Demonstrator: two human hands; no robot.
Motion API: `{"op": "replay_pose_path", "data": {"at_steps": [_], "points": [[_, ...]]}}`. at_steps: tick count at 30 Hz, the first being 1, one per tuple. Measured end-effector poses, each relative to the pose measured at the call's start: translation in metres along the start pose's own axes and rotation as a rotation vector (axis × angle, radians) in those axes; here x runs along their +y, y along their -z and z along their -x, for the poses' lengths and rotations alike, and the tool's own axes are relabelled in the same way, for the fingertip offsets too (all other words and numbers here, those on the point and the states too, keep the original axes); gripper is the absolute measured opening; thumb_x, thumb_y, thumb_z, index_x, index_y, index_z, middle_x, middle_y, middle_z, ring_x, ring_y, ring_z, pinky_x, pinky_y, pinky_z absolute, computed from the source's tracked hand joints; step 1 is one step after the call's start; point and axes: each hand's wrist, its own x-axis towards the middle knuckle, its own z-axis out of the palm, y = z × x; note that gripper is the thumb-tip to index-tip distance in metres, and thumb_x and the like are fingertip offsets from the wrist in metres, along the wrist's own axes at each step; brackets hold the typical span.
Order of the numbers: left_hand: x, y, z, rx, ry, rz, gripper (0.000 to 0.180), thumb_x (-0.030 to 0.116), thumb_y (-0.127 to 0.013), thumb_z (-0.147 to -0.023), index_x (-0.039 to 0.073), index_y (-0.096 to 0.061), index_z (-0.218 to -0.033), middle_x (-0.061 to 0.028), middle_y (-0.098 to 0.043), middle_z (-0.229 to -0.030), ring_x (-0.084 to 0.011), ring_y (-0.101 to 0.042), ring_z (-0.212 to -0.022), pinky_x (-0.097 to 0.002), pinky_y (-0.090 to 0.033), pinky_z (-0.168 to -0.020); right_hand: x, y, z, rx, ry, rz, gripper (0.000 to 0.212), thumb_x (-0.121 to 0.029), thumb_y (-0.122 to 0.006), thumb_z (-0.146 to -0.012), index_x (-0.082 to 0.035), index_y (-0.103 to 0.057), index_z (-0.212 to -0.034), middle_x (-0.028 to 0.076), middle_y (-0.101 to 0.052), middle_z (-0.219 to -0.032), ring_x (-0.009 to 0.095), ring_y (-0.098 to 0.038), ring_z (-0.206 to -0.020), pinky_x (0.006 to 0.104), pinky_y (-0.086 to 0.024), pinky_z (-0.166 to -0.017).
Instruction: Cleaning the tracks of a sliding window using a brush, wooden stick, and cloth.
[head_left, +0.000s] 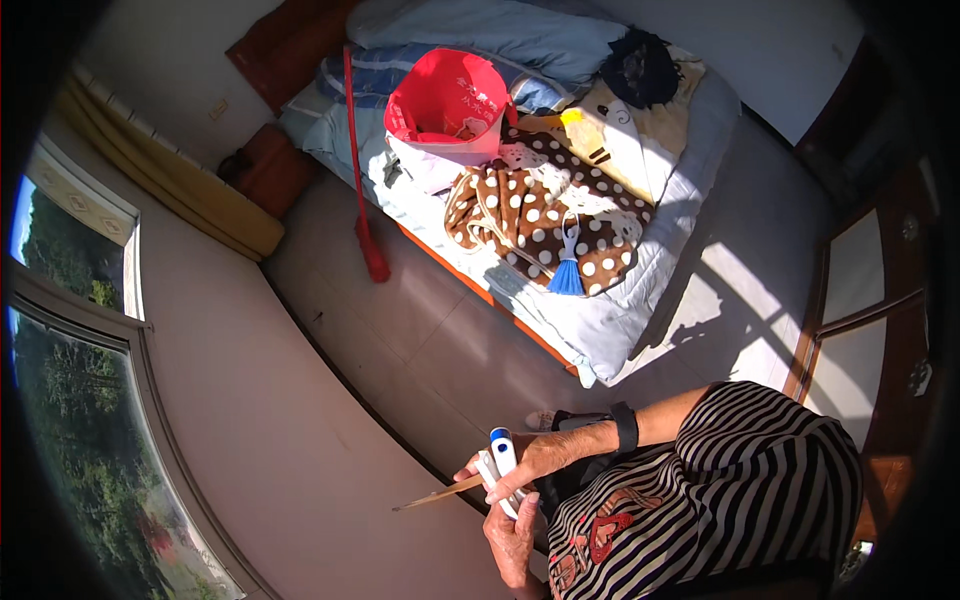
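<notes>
My right hand (540,458), with a dark band on its wrist, is closed round a white handle with a blue end (503,448). Just below it, my left hand (512,543) has its thumb against the lower part of the same white piece; its fingers are bent and partly hidden. A thin brown stick (450,491) with a narrow pointed tip juts out to the left from between my hands. Whether the stick is joined to the white handle or held separately, I cannot tell. Both hands are in front of my striped shirt, near the pale wall below the window.
Ahead stands a bed (530,310) bearing a red bucket (445,100), brown polka-dot cloth (520,200), a small blue brush (566,272) and a dark cap (640,68). A red long-handled tool (355,160) leans on its left side. A window (80,430) is left; cabinets (855,265) stand right.
</notes>
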Motion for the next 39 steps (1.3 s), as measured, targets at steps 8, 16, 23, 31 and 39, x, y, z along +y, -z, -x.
{"op": "replay_pose_path", "data": {"at_steps": [8,16,23,31,39], "points": [[0.006,0.029,-0.022,-0.144,0.132,-0.026,0.024,0.022,-0.066,-0.081,-0.001,-0.059,-0.087,-0.0056,-0.058,-0.066,-0.0101,-0.048,-0.06,-0.026,-0.041,-0.057,0.001,0.011,-0.011,0.269,0.035,0.064,0.065,-0.032,-0.068,-0.076,0.005,-0.044,-0.123,0.01,-0.062,-0.093,0.015,-0.057,-0.09,0.0253,-0.043,-0.08],[0.038,0.048,-0.063,-0.11,-0.056,-0.094,0.03,0.021,-0.068,-0.079,0.001,-0.059,-0.099,-0.0086,-0.058,-0.086,-0.0133,-0.053,-0.071,-0.0275,-0.045,-0.063,-0.008,0.036,-0.027,0.461,0.118,-0.288,0.068,-0.027,-0.067,-0.074,0.004,-0.037,-0.127,0.006,-0.064,-0.085,0.006,-0.055,-0.069,0.0194,-0.035,-0.048],[0.007,0.112,-0.081,0.194,0.086,-0.291,0.044,0.035,-0.061,-0.082,0.005,-0.056,-0.113,-0.0136,-0.059,-0.1,-0.0249,-0.059,-0.083,-0.0317,-0.049,-0.07,-0.121,0.206,-0.032,1.081,0.673,0.03,0.012,-0.016,-0.062,-0.078,-0.008,-0.056,-0.085,-0.005,-0.055,-0.065,-0.001,-0.035,-0.047,0.0161,-0.026,-0.044],[-0.048,0.093,-0.068,0.551,0.467,-0.424,0.044,0.041,-0.053,-0.084,0.005,-0.056,-0.109,-0.0157,-0.059,-0.104,-0.0321,-0.054,-0.099,-0.0402,-0.043,-0.086,-0.127,0.464,-0.14,1.239,0.337,0.915,0.025,-0.02,-0.06,-0.082,-0.005,-0.056,-0.103,0.002,-0.056,-0.083,0.013,-0.055,-0.067,0.0262,-0.044,-0.057],[-0.087,-0.067,0.021,0.906,0.87,0.167,0.048,0.042,-0.055,-0.083,0.002,-0.056,-0.11,-0.0174,-0.061,-0.103,-0.0306,-0.057,-0.099,-0.0371,-0.044,-0.084,-0.037,0.529,-0.19,0.934,-0.236,1.213,0.023,-0.02,-0.059,-0.082,-0.006,-0.056,-0.099,0.001,-0.052,-0.076,0.012,-0.051,-0.062,0.026,-0.042,-0.053]]}}
